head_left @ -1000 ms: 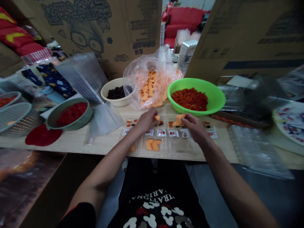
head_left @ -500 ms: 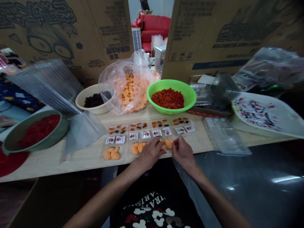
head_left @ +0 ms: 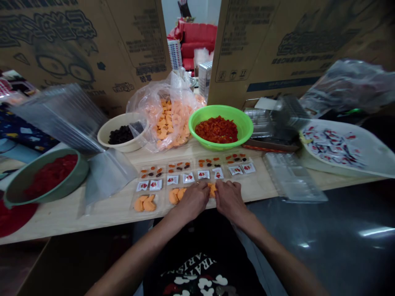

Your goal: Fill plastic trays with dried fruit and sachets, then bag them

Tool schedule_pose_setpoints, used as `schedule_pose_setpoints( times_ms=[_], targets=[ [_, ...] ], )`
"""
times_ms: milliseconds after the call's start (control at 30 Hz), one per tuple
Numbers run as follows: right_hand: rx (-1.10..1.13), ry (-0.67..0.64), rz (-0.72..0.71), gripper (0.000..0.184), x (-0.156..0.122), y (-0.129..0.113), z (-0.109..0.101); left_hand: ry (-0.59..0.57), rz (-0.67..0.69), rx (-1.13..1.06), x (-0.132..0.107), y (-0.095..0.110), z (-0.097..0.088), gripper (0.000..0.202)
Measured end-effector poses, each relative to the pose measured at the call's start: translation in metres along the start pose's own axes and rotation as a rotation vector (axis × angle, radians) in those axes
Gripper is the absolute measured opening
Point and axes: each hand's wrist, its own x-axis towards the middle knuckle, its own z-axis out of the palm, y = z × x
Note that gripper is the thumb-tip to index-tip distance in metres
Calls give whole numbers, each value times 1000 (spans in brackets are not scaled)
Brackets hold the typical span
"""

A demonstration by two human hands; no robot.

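Head view, left hand (head_left: 194, 200), right hand (head_left: 230, 201) curled around orange piece (head_left: 212, 190) — clear tray (head_left: 163, 202) beneath, green bowl (head_left: 247, 125) beyond

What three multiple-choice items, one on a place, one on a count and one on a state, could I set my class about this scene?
1. Where is the clear plastic bag of orange pieces?
A. On the floor
B. Between the cream bowl and the green bowl
C. Under the table

2. How many bowls stand on the wooden table?
A. One
B. Five
C. Three

3. How are the person's hands placed?
A. Side by side on the clear plastic tray, the left hand and right hand either side of an orange piece
B. Raised high above the table
C. Far apart at the table's two ends

Answers:
1. B: the bag sits between those two bowls.
2. C: the cream, green and grey-green bowl show.
3. A: both hands meet at the tray.
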Motion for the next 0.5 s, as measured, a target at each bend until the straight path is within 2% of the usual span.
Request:
schedule_pose_setpoints(
  times_ms=[100, 200, 300, 367, 433, 500],
  targets=[
    [0, 30, 17, 11, -2, -5, 1, -4, -24, -61, -5, 4, -7, 17],
    [25, 107, -6, 7, 8, 7, -10, 126, -32, -191, -5, -15, -31, 19],
    [132, 178, -129, 14, 53, 16, -39, 338, -155, -200, 11, -69, -78, 21],
    [206, 183, -243, 20, 103, 4, -64, 409, -357, -77, 32, -117, -112, 23],
    [236, 168, -311, 22, 165, -25, -85, 319, -573, 69, 60, -165, -135, 29],
    [203, 92, -368, 36, 228, -60, -93, 227, -651, 117, 88, -206, -143, 30]
  ],
)
